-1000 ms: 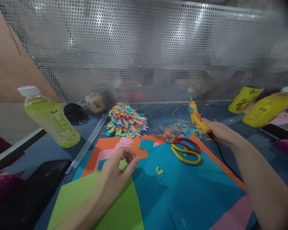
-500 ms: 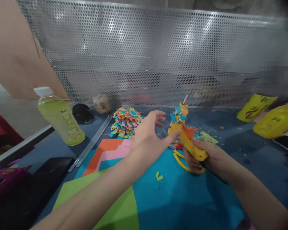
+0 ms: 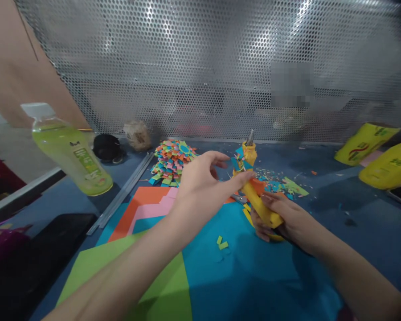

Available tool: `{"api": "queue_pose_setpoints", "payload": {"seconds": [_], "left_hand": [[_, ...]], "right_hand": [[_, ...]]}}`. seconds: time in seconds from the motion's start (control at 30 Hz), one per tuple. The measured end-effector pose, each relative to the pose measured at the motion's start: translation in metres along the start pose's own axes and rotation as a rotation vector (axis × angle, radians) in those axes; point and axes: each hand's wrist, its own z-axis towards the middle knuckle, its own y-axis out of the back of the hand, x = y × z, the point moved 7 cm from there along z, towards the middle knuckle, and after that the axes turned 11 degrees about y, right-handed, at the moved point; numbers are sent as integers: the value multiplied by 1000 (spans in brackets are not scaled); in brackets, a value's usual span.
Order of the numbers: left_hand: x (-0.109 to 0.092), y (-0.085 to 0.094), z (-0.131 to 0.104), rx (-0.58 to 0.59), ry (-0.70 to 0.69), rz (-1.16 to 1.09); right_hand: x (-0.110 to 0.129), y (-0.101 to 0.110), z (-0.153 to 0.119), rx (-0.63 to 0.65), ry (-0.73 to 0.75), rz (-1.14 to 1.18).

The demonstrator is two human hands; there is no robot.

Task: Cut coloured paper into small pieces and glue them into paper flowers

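Observation:
My right hand (image 3: pixel 287 218) is wrapped round a yellow glue gun (image 3: pixel 259 203), its metal nozzle pointing up and away from me. Small blue and orange paper scraps (image 3: pixel 239 160) cling to the gun near the nozzle. My left hand (image 3: pixel 203 187) has thumb and fingers apart, and the thumb tip reaches the side of the gun; whether it presses there I cannot tell. Below the gun, yellow-handled pliers (image 3: pixel 249 217) are partly hidden by my right hand. Behind my left hand stands a pile of multicoloured fringed paper (image 3: pixel 172 162).
Coloured paper sheets (image 3: pixel 214 276) cover the middle, with small green pieces (image 3: pixel 222 243) on top. To the left are a drink bottle (image 3: pixel 73 151), clear sticks (image 3: pixel 122 191) and a black case (image 3: pixel 107 148). Yellow bottles (image 3: pixel 389 167) lie right. A perforated metal panel (image 3: pixel 203 67) closes the back.
The view has tilted and shifted slightly. My right hand and the glue gun have moved a little left and down, closer to my left thumb.

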Motion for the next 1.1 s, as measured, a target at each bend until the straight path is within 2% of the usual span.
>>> {"api": "queue_pose_setpoints", "payload": {"seconds": [0.37,0.6,0.87,1.1], "left_hand": [[5,-3,-1,68,27,12],[-6,3,-3,17,-88,81],[-5,4,-1,22,-77,114],[1,0,1,59,-29,43]], "right_hand": [[-6,4,-5,32,-15,-28],[-2,1,-3,46,1,-4],[-2,5,-2,44,26,-40],[-1,15,-1,-48,47,-363]]}}
